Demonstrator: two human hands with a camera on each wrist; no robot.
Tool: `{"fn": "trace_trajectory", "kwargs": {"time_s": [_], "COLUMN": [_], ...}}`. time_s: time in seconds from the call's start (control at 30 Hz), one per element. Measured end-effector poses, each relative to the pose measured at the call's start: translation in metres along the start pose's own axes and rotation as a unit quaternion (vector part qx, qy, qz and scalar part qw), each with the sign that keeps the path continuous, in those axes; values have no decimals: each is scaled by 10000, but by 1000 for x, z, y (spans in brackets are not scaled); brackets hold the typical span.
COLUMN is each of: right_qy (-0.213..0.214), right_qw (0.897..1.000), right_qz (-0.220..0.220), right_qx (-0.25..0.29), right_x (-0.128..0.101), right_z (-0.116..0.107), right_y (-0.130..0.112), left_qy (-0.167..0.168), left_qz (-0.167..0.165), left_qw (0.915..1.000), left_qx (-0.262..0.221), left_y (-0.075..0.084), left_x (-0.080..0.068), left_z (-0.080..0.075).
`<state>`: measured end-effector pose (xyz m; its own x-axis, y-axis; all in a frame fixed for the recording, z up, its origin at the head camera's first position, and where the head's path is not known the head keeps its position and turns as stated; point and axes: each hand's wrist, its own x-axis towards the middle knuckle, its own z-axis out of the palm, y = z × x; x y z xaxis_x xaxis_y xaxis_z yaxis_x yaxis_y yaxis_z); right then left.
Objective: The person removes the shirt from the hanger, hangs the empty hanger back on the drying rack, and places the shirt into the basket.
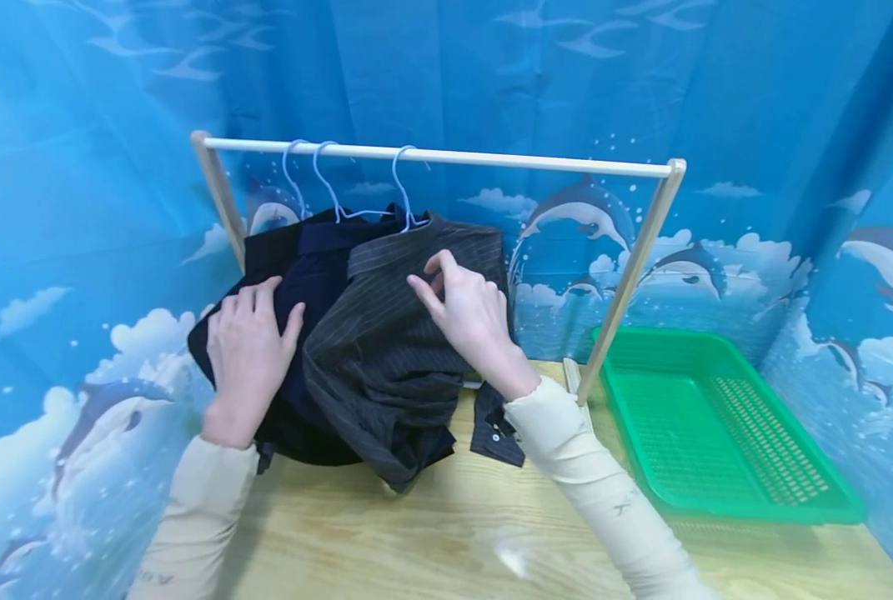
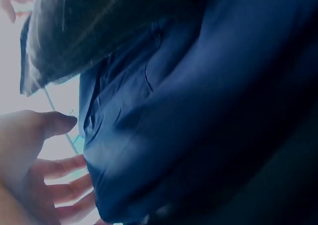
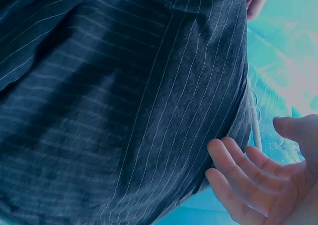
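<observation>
A dark grey pinstriped shirt [image 1: 386,350] hangs at the front of the bunch on a light blue hanger [image 1: 401,187]. Behind it, to the left, hang a navy garment [image 1: 318,287] and a black one [image 1: 269,250]. My left hand [image 1: 247,350] lies against the dark clothes on the left, thumb spread from the fingers; in the left wrist view its fingertips are right at the navy cloth's edge. Over the striped shirt's shoulder is my right hand [image 1: 472,312], its fingers loosely bent and thumb apart. The right wrist view shows its fingertips [image 3: 216,148] right at the striped cloth.
The clothes hang from the white rail [image 1: 536,162] of a wooden rack [image 1: 629,279] on a wood-grain table [image 1: 341,533]. A striped cuff [image 1: 497,446] lies on the table near the rack's foot. A green plastic basket [image 1: 716,504] stands at the right. Blue dolphin-print curtains surround the table.
</observation>
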<state>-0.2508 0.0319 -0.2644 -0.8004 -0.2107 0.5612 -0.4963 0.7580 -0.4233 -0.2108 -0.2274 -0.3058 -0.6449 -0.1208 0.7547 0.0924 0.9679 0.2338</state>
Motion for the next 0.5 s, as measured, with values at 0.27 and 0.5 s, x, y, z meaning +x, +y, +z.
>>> {"fn": "trace_trajectory", "kwargs": {"time_s": [0.27, 0.5], "right_qy": [241, 148], "right_qw": [9992, 9993], "right_qz": [225, 334], "right_qx": [246, -67], "right_x": [17, 23], "right_z": [15, 28], "right_y": [-27, -43], "left_qy": [-25, -49], "left_qz": [-103, -120], "left_qw": [9999, 9998], "left_qx": [65, 168], "left_y": [11, 19], "left_x": [-6, -11], "left_z": [2, 1]}}
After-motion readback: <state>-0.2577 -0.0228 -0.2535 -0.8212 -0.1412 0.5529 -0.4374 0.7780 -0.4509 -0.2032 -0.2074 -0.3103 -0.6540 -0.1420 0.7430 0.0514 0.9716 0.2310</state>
